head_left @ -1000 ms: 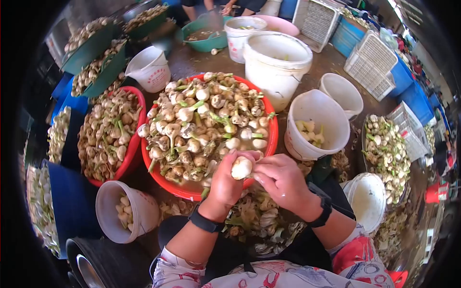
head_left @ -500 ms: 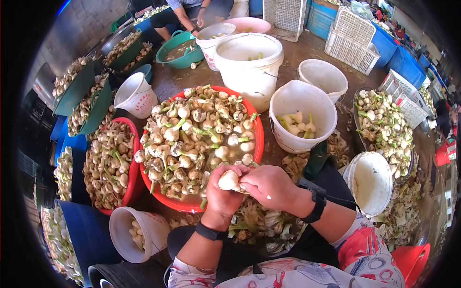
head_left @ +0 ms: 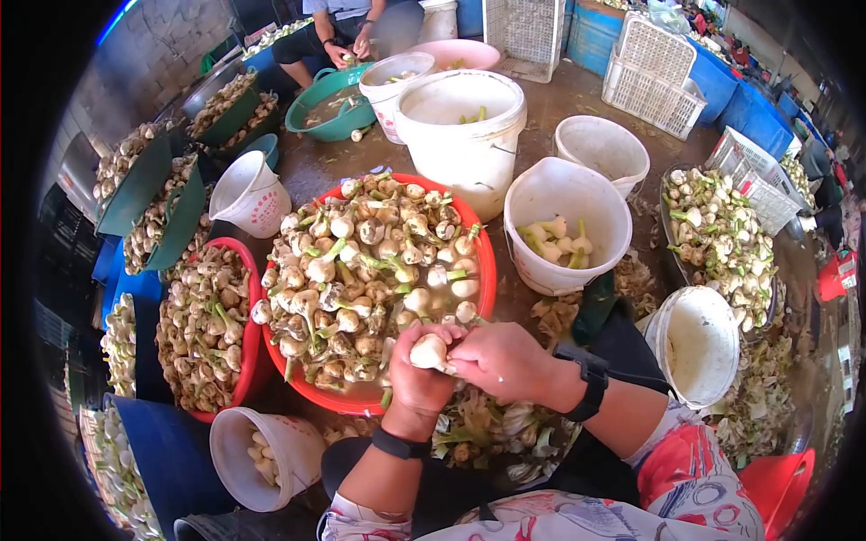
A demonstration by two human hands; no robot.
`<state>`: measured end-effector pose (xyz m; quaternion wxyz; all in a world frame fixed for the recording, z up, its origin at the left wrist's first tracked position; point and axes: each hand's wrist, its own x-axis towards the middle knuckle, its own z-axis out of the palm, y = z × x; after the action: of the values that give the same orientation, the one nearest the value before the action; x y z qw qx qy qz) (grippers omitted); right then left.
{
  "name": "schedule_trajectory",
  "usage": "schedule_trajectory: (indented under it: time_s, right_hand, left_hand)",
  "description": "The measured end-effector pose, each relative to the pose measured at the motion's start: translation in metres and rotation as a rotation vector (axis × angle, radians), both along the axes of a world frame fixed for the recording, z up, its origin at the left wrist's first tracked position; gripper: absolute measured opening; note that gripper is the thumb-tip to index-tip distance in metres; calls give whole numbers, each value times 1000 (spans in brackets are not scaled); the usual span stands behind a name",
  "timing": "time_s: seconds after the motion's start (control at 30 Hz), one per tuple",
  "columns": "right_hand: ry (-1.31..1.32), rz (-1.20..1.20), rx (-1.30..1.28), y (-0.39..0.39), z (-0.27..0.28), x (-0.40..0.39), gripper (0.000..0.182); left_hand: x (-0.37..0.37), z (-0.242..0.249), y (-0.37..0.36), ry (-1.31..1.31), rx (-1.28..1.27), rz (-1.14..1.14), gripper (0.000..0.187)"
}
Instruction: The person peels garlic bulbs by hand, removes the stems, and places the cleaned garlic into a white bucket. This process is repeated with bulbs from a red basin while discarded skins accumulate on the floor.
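Note:
My left hand [head_left: 419, 379] is wrapped round a pale garlic bulb [head_left: 428, 352], whose smooth white side shows. The fingers of my right hand [head_left: 505, 361] pinch the bulb's right end, touching my left hand. Both hands are over the front right edge of a red basin [head_left: 488, 270], which holds garlic bulbs with green stems in murky water. Below the hands lies a heap of peeled skins and leaves [head_left: 496, 424].
A white bucket [head_left: 568, 207] with some bulbs stands beyond my right hand, another bucket [head_left: 693, 347] at right. A bucket [head_left: 302, 451] of pale bulbs tilts at front left. A co-worker [head_left: 347, 27] sits at the back beside a green basin [head_left: 361, 117].
The view has shifted slightly. My right fingers have moved a little over the bulb's end, while my left hand still holds it. The co-worker's hands are now both seen above the green basin.

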<state>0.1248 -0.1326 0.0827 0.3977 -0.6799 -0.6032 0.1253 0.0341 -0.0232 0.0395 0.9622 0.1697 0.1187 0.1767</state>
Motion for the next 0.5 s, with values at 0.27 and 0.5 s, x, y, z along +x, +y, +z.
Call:
schedule_trajectory:
  time_s: [0.27, 0.5]
  right_hand:
    - [33, -129, -23, 0, -28, -15, 18]
    - [168, -286, 35, -2, -24, -18, 22]
  left_hand:
    - [-3, -17, -3, 192, 134, 39, 32]
    - [10, -12, -7, 43, 102, 50, 32]
